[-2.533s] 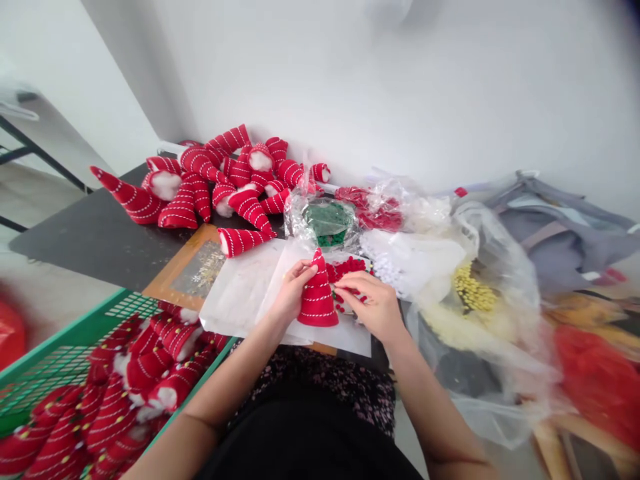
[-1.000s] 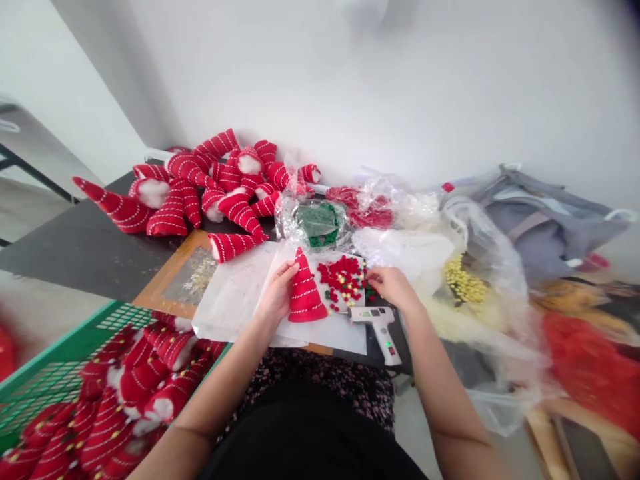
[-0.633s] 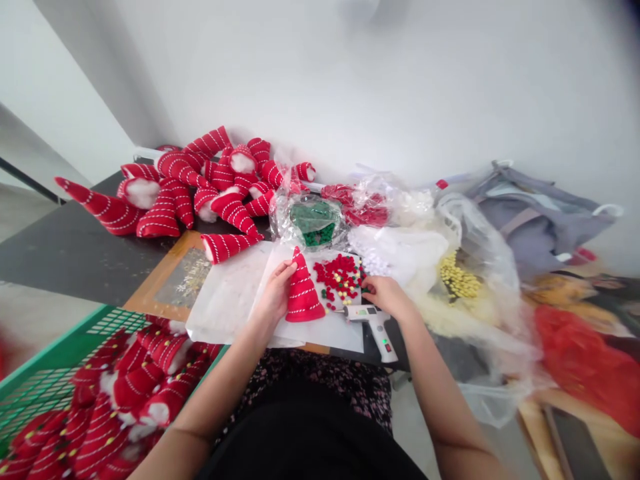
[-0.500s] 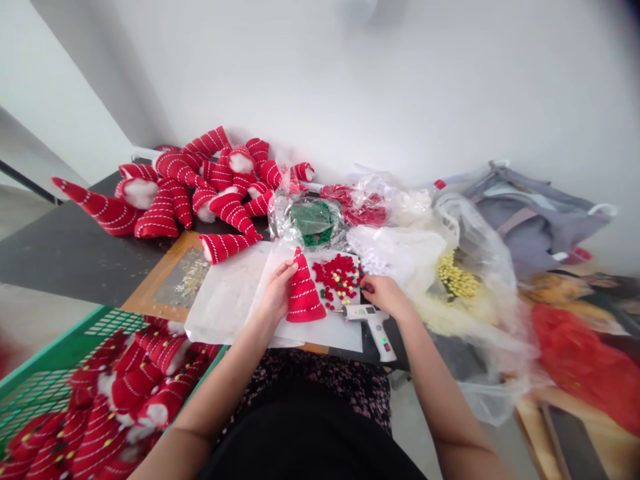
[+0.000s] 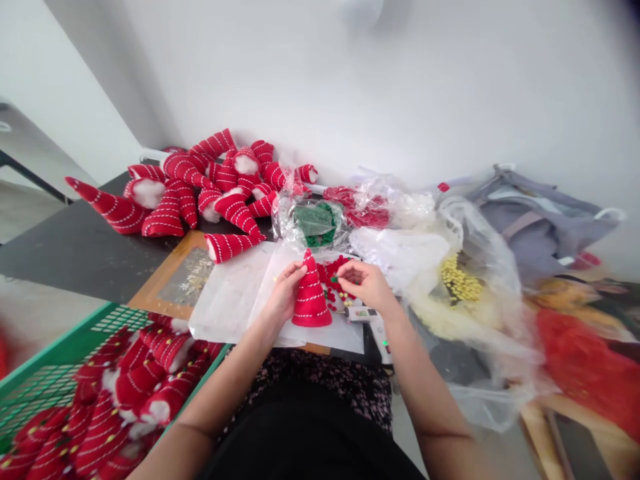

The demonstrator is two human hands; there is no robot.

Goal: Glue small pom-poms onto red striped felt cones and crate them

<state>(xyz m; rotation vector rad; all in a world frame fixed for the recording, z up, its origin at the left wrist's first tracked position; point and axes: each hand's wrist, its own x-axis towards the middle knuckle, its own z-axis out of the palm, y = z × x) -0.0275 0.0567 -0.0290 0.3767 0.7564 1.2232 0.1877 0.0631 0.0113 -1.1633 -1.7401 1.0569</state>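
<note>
My left hand [image 5: 285, 291] grips a red cone-shaped hat [image 5: 313, 300] with white stitched stripes by its left edge near the tip. The hat stands upright over white paper [image 5: 227, 293]. Between the thumb and finger of my right hand [image 5: 367, 283] is a small green pom-pom [image 5: 335, 279]. That hand hovers over a pile of red, green and yellow pom-poms [image 5: 330, 269], partly hiding it. Below my right wrist lies a white glue gun [image 5: 361, 313] with a green light, its grip partly covered by my forearm.
Stuffed red striped hats [image 5: 173, 200] are heaped at the back left. A green basket [image 5: 107, 313] at lower left holds more hats. Behind the paper sits a plastic bag of green pom-poms [image 5: 315, 223]. Clear bags [image 5: 500, 320] and a grey cloth bag [image 5: 540, 207] lie to the right.
My right hand has moved left from the right edge of the pom-pom pile towards the hat, with a green pom-pom in its fingers. The view has shifted slightly.
</note>
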